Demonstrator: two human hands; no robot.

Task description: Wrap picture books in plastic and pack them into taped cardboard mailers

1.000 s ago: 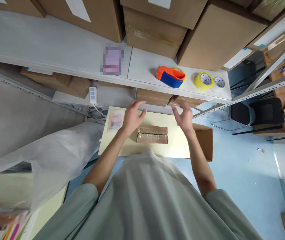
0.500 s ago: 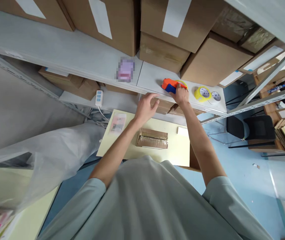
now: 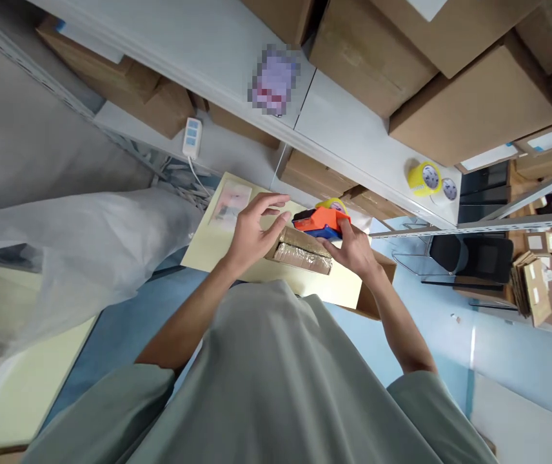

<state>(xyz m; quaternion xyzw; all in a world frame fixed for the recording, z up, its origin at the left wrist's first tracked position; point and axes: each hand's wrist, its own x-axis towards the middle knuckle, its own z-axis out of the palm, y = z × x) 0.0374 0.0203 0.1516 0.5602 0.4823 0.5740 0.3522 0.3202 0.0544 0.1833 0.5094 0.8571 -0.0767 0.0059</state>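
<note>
Gripped in my right hand (image 3: 353,250) is an orange and blue tape dispenser (image 3: 322,221) with a yellow-cored roll on it, held in the air above the table. My left hand (image 3: 255,231) is empty, thumb and fingers apart, just left of the dispenser. Below both hands lies a small cardboard box (image 3: 302,251) wrapped with shiny clear tape, on the pale yellow table (image 3: 203,248). The dispenser and my right hand cover part of the box's far right side.
Two tape rolls, a yellow one (image 3: 423,178) and a clear one (image 3: 449,189), sit on the grey shelf (image 3: 348,151) ahead. Large cartons (image 3: 479,106) stand behind them. A white power strip (image 3: 192,137) is on the lower shelf. Plastic sheeting (image 3: 111,238) hangs at left.
My right hand has lifted the tape dispenser off the shelf and brought it back over the table. My left hand has drawn back, down and slightly left. The view has turned.
</note>
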